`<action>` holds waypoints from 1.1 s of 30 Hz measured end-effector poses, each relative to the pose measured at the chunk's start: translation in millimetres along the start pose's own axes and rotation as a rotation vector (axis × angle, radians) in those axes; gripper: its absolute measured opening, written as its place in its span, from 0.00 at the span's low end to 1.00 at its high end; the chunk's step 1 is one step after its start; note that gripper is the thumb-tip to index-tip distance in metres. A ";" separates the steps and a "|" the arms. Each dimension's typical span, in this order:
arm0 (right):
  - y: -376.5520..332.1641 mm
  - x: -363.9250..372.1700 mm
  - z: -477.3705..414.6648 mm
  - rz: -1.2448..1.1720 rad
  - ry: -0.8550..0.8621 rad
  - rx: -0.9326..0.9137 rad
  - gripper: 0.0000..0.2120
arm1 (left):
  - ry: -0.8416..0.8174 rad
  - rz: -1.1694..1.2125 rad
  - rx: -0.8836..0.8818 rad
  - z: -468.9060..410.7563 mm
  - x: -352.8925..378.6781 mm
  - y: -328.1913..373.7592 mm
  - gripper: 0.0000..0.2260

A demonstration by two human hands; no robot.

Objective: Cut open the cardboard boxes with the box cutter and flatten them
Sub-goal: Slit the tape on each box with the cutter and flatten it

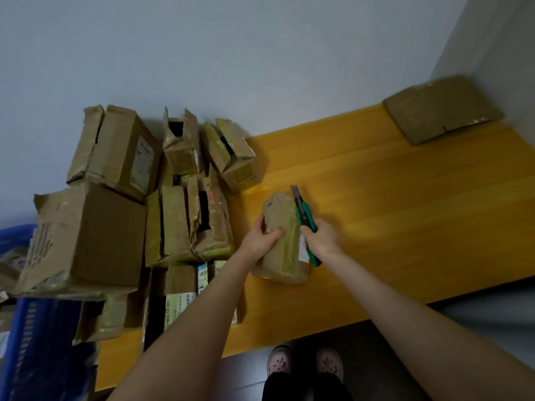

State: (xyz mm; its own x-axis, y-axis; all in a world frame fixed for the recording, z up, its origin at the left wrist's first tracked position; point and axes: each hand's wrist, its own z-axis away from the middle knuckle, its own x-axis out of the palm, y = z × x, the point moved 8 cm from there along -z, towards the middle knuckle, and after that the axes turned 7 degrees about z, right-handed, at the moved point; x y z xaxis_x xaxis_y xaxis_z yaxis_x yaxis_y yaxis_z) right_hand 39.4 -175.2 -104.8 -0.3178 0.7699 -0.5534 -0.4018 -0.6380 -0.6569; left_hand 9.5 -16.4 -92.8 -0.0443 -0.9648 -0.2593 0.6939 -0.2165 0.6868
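On the table (376, 215), the left hand (260, 238) grips the box (285, 256) by its left side. The right hand (321, 238), just right of it, clutches the cutter (304, 218). The box's long axis runs near to far, and the blade lies beside its right edge, tip pointing far.

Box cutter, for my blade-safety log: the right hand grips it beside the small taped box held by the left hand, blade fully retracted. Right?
No. The head view shows the blade extended, its grey tip exposed. The rest stands: the right hand grips the box cutter beside the small taped box held by the left hand.
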 end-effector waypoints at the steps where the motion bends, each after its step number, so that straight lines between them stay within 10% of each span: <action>1: -3.0 -0.9 1.5 0.054 -0.002 -0.008 0.11 | -0.011 0.034 -0.019 0.5 -2.6 -2.3 0.36; 33: -40.9 -17.5 41.1 0.683 0.022 -0.181 0.30 | -0.058 0.400 -0.039 -7.3 -13.4 -14.1 0.37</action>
State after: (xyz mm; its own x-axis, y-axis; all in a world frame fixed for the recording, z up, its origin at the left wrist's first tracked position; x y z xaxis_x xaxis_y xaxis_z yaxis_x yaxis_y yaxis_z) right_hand 26.1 -162.0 -47.2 -0.4299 0.1974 -0.8810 0.0310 -0.9720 -0.2330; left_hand 5.6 0.6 -103.9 0.1946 -0.9789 0.0626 0.6916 0.1822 0.6989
